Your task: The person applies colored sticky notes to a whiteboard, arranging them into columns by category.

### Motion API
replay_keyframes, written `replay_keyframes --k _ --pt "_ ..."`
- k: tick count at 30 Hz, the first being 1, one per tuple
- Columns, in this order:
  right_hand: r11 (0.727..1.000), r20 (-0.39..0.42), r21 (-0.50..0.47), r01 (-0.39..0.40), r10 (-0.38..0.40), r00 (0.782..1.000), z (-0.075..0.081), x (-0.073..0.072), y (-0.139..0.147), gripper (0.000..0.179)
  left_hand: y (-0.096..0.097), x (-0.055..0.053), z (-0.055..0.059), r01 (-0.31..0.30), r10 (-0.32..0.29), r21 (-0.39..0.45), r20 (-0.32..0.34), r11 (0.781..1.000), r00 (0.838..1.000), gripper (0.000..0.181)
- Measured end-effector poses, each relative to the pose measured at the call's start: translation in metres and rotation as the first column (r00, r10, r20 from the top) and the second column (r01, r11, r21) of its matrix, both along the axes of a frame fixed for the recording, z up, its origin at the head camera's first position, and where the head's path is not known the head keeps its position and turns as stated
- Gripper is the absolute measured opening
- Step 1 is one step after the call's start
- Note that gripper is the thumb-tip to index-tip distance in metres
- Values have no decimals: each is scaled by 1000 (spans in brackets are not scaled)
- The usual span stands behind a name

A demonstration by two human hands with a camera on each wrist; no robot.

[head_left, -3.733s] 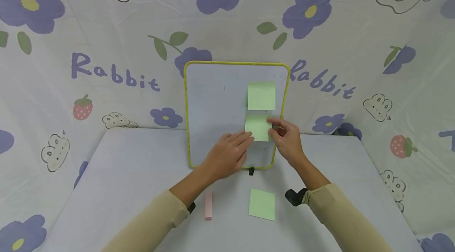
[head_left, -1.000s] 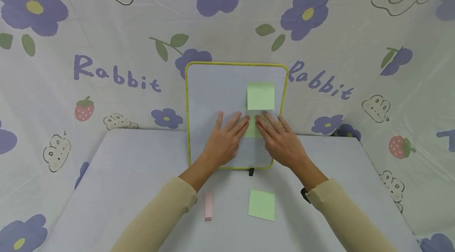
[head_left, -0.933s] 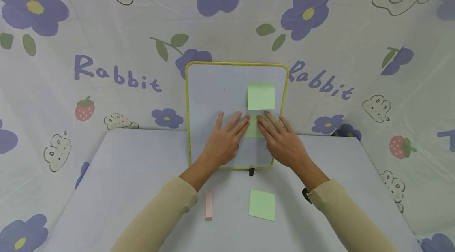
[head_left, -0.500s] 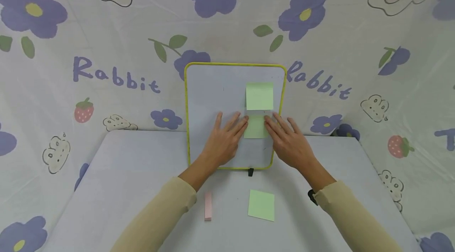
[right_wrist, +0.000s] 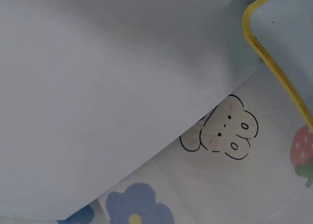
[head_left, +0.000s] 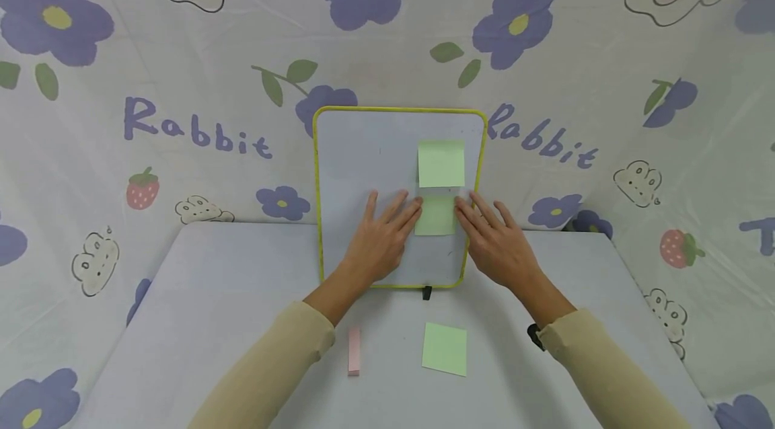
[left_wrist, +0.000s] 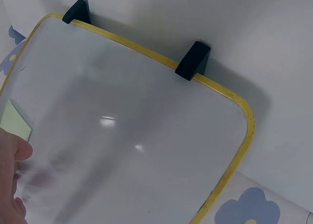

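A small whiteboard (head_left: 369, 146) with a yellow frame stands upright at the back of the table. Two green sticky notes are on its right side, the upper sticky note (head_left: 441, 164) above the lower sticky note (head_left: 434, 216). My left hand (head_left: 381, 241) lies with straight fingers on the board, its fingertips at the lower note's left edge. At that note's right edge are the fingertips of my right hand (head_left: 498, 244), fingers straight and spread. In the left wrist view, part of the left hand (left_wrist: 11, 175) shows beside a corner of the green note (left_wrist: 15, 122).
On the table (head_left: 242, 267) in front of the board lie a green sticky note pad (head_left: 445, 349) and a narrow pink sticky note pad (head_left: 354, 351). Black feet (left_wrist: 194, 60) hold the board's lower edge. A patterned cloth (head_left: 242, 46) hangs behind.
Earlier my right fingers pinched the lower note's right edge. Both hands then lay flat over it, and the right hand has since slid right across the note to its right edge. The left stays.
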State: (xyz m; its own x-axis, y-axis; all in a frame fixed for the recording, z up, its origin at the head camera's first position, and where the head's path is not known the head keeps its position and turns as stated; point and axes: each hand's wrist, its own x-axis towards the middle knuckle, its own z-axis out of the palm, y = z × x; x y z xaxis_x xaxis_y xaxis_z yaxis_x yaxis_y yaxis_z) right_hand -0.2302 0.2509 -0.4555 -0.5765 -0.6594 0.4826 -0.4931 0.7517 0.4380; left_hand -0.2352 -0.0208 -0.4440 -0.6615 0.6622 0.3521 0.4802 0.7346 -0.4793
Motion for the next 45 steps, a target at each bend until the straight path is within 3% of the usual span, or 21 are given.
replay_keyframes --k 18,25,30,33,40,45 --pt "1000 0 -6 23 -23 1000 2 1 -2 69 -1 0 3 -8 8 -11 3 1000 1000 65" --pt "999 19 -7 33 -33 999 1 4 -4 66 -3 2 2 -3 4 -52 12 999 1000 63" --pt "999 21 -16 37 -37 999 1 8 -7 66 -11 6 3 46 -46 -39 0 998 999 64" --pt "998 29 -59 22 -20 999 0 12 -12 65 -20 10 2 96 -96 10 0 995 995 64" --pt "977 92 -206 -59 79 993 -11 31 -30 64 -50 24 -6 165 -187 178 115 970 976 60" --pt "942 216 -328 -71 148 965 -22 46 -47 65 -75 41 -20 157 -225 265 249 951 942 58"
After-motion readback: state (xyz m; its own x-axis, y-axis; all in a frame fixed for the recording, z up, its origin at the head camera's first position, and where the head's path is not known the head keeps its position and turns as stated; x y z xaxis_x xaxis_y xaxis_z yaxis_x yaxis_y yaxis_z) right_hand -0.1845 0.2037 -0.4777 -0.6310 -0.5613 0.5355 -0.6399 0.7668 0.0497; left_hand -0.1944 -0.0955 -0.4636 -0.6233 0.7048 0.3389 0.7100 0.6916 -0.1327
